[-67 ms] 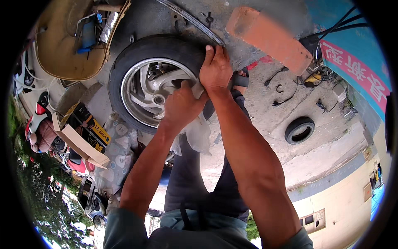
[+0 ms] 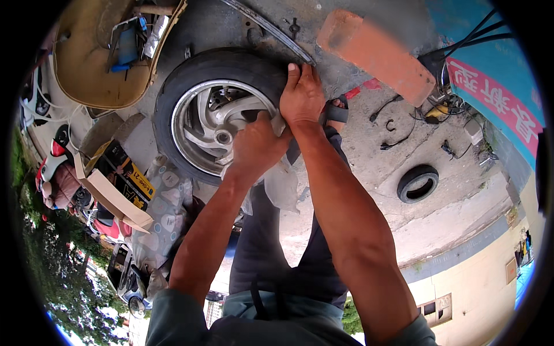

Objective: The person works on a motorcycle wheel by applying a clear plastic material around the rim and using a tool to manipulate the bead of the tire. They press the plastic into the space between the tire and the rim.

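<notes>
A spoked silver wheel (image 2: 192, 140) with a black tire (image 2: 168, 104) lies in front of me, left of centre. My right hand (image 2: 302, 98) is closed on the tire's right edge, thumb up and most fingertips hidden. Just beyond it ends a long narrow metal bar (image 2: 268, 26). Over the right part of the rim, my left hand (image 2: 259, 142) has its fingers curled. A translucent plastic bag (image 2: 280, 187) comes out from beneath this hand and hangs by my knee; the left fingertips are mostly out of sight.
An orange-red block (image 2: 375, 55) lies beyond my right hand. To the far left stands a tan bin (image 2: 92, 86) with tools, nearer an open cardboard box (image 2: 124, 193). A small black tire (image 2: 418, 183) and loose cables (image 2: 398, 141) lie on the ground at right.
The wheel, the bin and both hands sit slightly further right in the picture. Both hands keep nearly the same places on the wheel.
</notes>
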### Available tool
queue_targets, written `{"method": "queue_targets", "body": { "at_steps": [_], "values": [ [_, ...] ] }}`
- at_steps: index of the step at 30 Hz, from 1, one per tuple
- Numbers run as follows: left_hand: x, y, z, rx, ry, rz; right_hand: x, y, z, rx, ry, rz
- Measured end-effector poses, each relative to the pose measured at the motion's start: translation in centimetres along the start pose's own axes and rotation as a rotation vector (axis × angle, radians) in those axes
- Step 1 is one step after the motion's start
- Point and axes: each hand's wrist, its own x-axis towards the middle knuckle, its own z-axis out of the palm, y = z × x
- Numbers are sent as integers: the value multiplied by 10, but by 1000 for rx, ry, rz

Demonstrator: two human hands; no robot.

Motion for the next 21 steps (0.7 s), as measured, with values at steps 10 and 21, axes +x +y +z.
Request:
{"method": "queue_targets", "body": {
  "at_steps": [10, 21],
  "values": [
    [3, -10, 10, 38, 116, 68, 13, -42, 11, -178, -56, -281],
    [18, -23, 26, -242, 129, 132, 32, -45, 22, -255, -200, -269]
  ]
}}
